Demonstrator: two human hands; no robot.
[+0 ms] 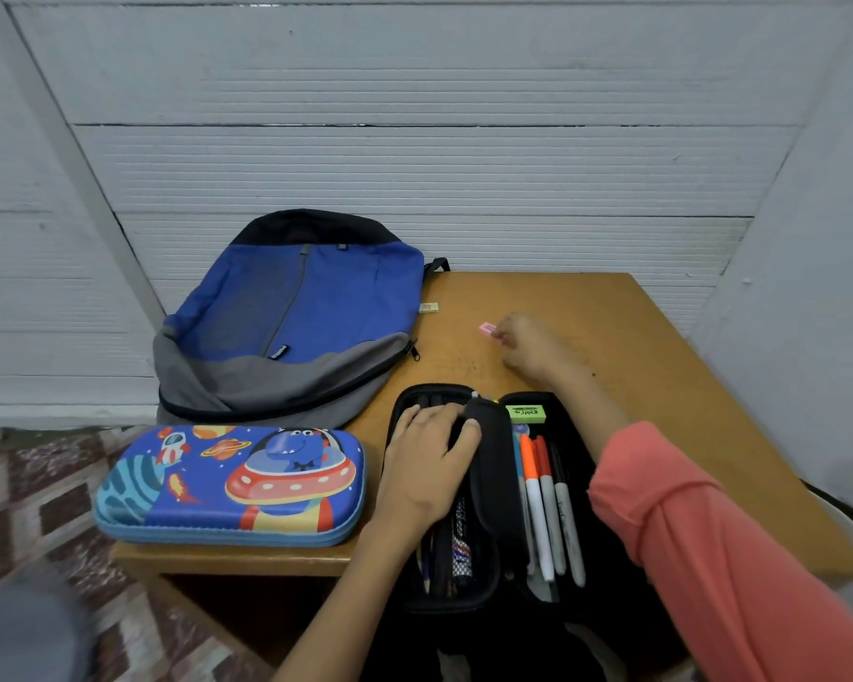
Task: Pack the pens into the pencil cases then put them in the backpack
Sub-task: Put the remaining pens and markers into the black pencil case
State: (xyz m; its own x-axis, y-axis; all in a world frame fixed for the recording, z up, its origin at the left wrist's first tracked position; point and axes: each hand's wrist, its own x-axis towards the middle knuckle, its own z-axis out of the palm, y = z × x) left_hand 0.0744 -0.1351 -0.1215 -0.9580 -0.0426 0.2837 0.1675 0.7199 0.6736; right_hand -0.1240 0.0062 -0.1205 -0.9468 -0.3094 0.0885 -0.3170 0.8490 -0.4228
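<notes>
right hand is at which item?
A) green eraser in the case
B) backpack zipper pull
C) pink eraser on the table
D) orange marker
C: the right hand pinches the pink eraser on the table, beyond the open black pencil case the left hand grips.

Wooden table [661, 386]: backpack [291, 317], printed pencil case [227, 484], open black pencil case [493, 489], pink eraser [486, 329], beige eraser [428, 308].
</notes>
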